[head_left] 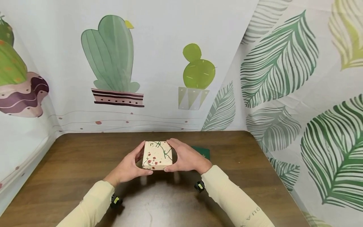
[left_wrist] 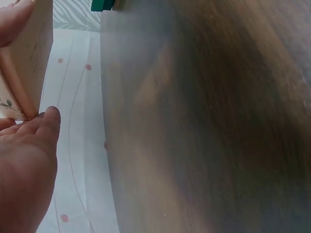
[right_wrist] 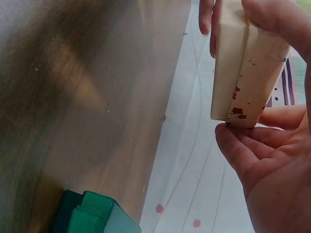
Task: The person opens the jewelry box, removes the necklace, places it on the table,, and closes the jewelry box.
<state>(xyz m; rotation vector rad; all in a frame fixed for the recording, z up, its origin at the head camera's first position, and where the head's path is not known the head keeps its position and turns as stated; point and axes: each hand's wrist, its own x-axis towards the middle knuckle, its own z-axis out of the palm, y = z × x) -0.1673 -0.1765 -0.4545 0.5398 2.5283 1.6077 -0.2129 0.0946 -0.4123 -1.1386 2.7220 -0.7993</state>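
Note:
A small cream box point(head_left: 157, 155) printed with red blossoms and green stems is held above the wooden table. The left hand point(head_left: 128, 166) grips its left side, thumb at the near edge and fingers at the far edge. On the opposite side the right hand point(head_left: 185, 156) grips it the same way. In the right wrist view the box point(right_wrist: 252, 82) shows a plain pale face and a seam running along its side. The left wrist view catches only part of the box point(left_wrist: 31, 53), with faint print on its plain face.
A dark green box-like object point(head_left: 202, 152) lies on the table behind the right hand, partly hidden by it; its green corner point(right_wrist: 102, 213) shows in the right wrist view. The brown table point(head_left: 85, 151) meets a patterned cloth backdrop point(head_left: 164, 63) at its far edge.

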